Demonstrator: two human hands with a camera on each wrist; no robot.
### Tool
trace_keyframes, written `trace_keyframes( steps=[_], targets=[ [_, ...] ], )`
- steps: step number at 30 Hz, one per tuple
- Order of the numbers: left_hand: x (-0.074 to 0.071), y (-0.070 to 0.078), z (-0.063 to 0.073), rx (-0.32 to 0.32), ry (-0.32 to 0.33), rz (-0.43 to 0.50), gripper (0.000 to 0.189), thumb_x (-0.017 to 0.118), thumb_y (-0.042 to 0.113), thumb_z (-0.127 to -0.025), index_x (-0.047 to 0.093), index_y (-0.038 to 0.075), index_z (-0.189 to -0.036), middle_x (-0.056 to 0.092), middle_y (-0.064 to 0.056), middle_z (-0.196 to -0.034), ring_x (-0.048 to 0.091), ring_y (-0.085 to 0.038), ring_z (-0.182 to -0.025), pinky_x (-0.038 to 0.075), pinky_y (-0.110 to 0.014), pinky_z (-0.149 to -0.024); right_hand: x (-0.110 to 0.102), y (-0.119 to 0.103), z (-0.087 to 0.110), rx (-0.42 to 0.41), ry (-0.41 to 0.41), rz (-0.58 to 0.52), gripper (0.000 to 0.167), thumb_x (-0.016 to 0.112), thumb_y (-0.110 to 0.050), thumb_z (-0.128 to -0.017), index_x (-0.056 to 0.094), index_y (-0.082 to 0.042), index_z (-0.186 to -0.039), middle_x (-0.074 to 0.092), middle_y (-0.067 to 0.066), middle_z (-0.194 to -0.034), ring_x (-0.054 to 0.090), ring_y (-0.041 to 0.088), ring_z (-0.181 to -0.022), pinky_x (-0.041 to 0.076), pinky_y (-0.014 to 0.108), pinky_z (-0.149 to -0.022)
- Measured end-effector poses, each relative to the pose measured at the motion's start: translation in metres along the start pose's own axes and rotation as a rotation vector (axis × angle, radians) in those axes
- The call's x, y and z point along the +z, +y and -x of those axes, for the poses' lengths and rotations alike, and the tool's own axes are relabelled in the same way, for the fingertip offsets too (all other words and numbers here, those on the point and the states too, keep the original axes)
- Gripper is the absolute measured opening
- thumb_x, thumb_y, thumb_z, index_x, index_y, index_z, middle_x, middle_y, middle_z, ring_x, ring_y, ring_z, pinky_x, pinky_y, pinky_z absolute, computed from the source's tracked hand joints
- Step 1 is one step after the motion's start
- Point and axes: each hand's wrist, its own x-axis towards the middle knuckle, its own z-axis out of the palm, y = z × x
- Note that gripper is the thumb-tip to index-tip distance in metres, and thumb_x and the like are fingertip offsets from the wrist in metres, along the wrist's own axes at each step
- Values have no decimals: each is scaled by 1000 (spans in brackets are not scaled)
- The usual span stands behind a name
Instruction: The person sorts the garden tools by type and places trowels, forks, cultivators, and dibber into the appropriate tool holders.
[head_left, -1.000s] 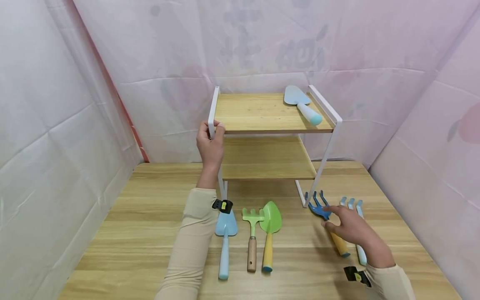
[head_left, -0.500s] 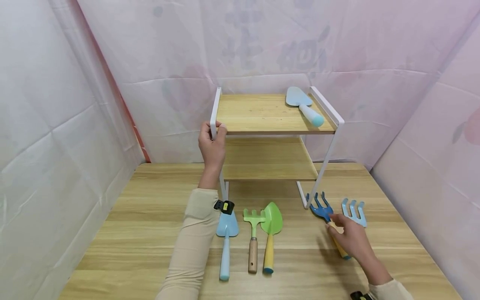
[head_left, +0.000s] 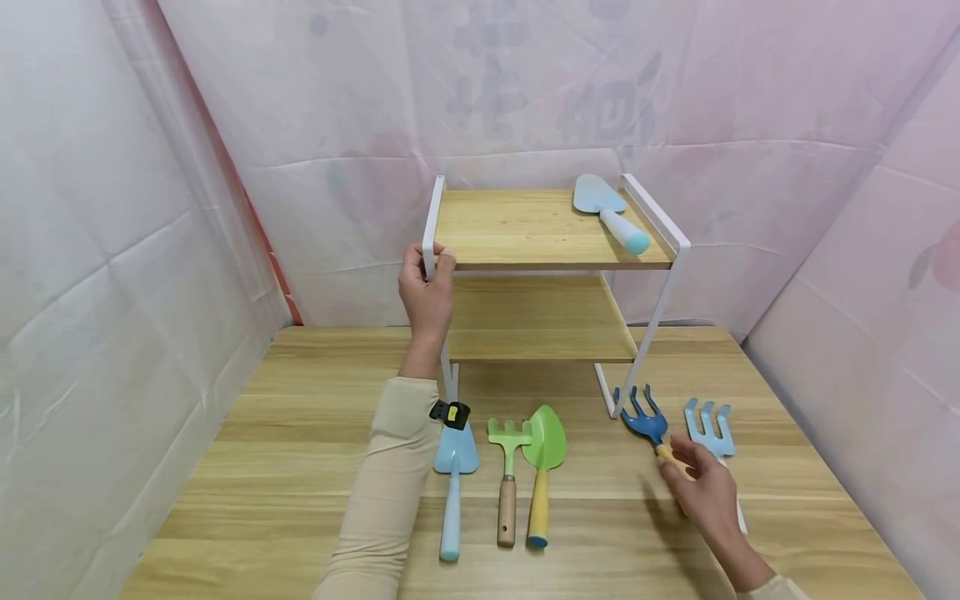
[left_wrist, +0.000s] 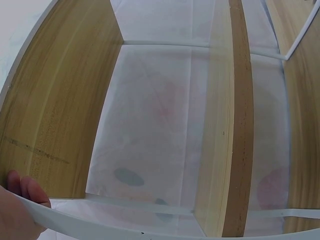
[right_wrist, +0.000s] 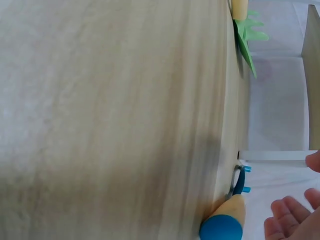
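Blue fork [head_left: 647, 423] lies on the right side of the table [head_left: 300, 467] in the head view, its prongs at the far end, just beside the right foot [head_left: 606, 390] of the rack [head_left: 540, 315]. The right hand [head_left: 705, 487] is over its yellow handle [head_left: 665, 452] and hides most of it. A light blue fork [head_left: 710, 433] lies to its right. The left hand [head_left: 427, 292] grips the rack's near left corner. A pale scoop [head_left: 598, 196] rests on the right of the top shelf [head_left: 502, 225]. On the table, from left to right, are a blue scoop [head_left: 456, 454], a green fork [head_left: 509, 439] and a green scoop [head_left: 547, 442].

Left wrist view: fingers of the left hand curl round the white bar [left_wrist: 75, 225], by the top shelf.

Right wrist view: the right hand's thumb and fingers are spread, and the yellow handle, with its round blue end [right_wrist: 221, 229], sits apart from them.
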Motion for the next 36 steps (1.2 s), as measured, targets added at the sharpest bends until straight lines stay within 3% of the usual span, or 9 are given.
trace_keyframes(
  steps=[2,5,8,10,21,29,36],
  targets=[
    [0,0,0,-2,3,-3,8,57,13,-81,56,8,-86,39,3,-59,33,-9,-50,27,-24,-45,0,1,0,50,-22,20,40,67,-8,-83,55,8,-118,59,26,-109,59,17,-95,38,8,-72],
    [-1,-1,0,-7,3,-5,11,57,14,-81,57,5,-87,38,3,-59,32,-10,-50,27,-24,-44,0,2,1,101,-67,37,46,67,-10,-83,51,10,-121,56,30,-113,57,39,-100,46,21,-76],
    [-1,-1,1,-10,-1,-6,12,57,14,-81,57,4,-87,38,2,-58,32,-10,-49,26,-24,-43,-1,5,2,126,-100,57,52,69,-12,-83,48,13,-124,54,33,-114,55,43,-100,49,39,-79],
    [-2,-3,1,-8,-2,-9,12,57,15,-81,57,4,-87,38,0,-58,32,-10,-48,27,-24,-43,0,6,2,130,-114,77,56,70,-13,-82,45,15,-125,52,35,-114,55,45,-100,48,46,-79],
    [-4,-2,1,-18,-4,-14,12,56,11,-82,56,1,-88,39,2,-59,32,-9,-50,27,-23,-45,0,14,0,146,-170,173,60,70,-11,-78,43,18,-123,53,36,-112,55,47,-98,48,50,-77],
    [-4,30,9,0,-5,1,9,53,6,-81,55,-2,-85,38,-1,-59,32,-7,-50,26,-21,-46,-2,19,-4,129,-234,217,58,68,-8,-75,45,20,-120,56,35,-104,56,44,-93,45,48,-76],
    [-3,33,8,5,-14,8,11,53,5,-81,55,-4,-86,39,4,-58,32,-7,-50,27,-21,-46,-5,20,-12,101,-319,263,65,69,-6,-69,41,23,-119,58,33,-97,58,38,-84,46,45,-70]
  ],
)
